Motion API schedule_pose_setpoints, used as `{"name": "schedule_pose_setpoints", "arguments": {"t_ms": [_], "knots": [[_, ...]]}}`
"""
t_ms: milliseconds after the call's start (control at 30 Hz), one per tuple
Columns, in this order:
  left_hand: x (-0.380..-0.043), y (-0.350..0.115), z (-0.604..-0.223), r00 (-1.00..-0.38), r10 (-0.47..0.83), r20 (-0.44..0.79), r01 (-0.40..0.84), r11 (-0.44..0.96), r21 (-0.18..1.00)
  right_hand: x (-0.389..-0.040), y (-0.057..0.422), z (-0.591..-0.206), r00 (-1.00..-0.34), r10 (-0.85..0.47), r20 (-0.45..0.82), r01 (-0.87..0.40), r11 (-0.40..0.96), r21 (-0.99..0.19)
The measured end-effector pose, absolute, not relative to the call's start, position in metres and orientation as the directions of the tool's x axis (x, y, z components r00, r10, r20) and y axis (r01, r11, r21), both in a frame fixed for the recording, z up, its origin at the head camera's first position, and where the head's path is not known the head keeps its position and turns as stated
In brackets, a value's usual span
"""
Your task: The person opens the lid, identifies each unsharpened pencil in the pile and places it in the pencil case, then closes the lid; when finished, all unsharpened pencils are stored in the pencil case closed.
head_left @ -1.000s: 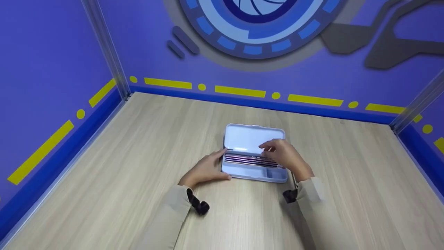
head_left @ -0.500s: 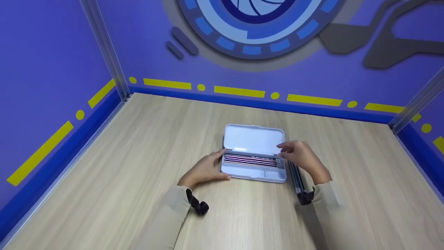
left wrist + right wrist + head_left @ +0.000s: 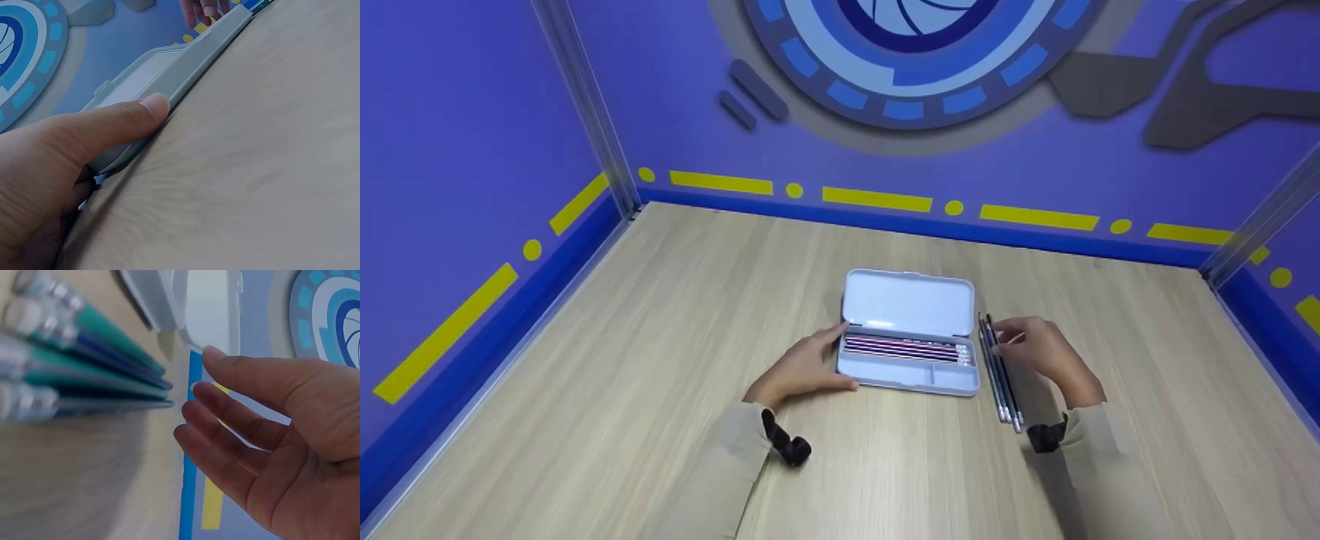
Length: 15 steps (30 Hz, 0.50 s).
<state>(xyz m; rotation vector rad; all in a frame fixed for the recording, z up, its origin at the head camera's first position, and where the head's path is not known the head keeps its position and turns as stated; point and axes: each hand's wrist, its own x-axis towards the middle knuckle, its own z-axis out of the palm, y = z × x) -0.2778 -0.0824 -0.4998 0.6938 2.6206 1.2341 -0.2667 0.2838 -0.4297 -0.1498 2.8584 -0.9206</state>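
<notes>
A pale grey-blue pencil case point(image 3: 885, 369) lies on the table with its lid point(image 3: 911, 301) folded back. Several striped pencils point(image 3: 900, 349) with white eraser ends fill its long rear compartment. My left hand point(image 3: 802, 365) holds the case's left end, thumb along the front wall in the left wrist view and fingers at the far-left corner. Beside the case's right end, several green and dark blue pencils point(image 3: 1000, 379) lie side by side, eraser ends toward me. My right hand point(image 3: 1044, 351) hovers just right of their far ends, its bent, relaxed fingers point(image 3: 216, 464) holding nothing.
The wooden table point(image 3: 697, 300) is bounded by blue-purple printed panels point(image 3: 997, 172) with yellow dashes at the back and sides. Clear posts point(image 3: 596, 112) stand in the corners. Dark wrist-camera mounts point(image 3: 791, 444) stick out below both sleeves.
My right hand has moved right, from over the case to beyond the loose pencils, uncovering both sets of pencils. My left hand and the case have stayed in place.
</notes>
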Motion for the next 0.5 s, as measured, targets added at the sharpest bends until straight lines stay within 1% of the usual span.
{"name": "schedule_pose_setpoints", "arguments": {"t_ms": [200, 500], "knots": [[-0.278, -0.083, -0.501, -0.879, 0.474, 0.048, 0.337, 0.548, 0.765, -0.266, 0.293, -0.435, -0.979, -0.119, -0.166, 0.001, 0.812, -0.584], [-0.278, -0.082, -0.501, -0.878, 0.477, 0.048, 0.343, 0.556, 0.757, -0.265, 0.301, -0.441, -0.965, -0.114, -0.235, 0.041, 0.822, -0.568]]}}
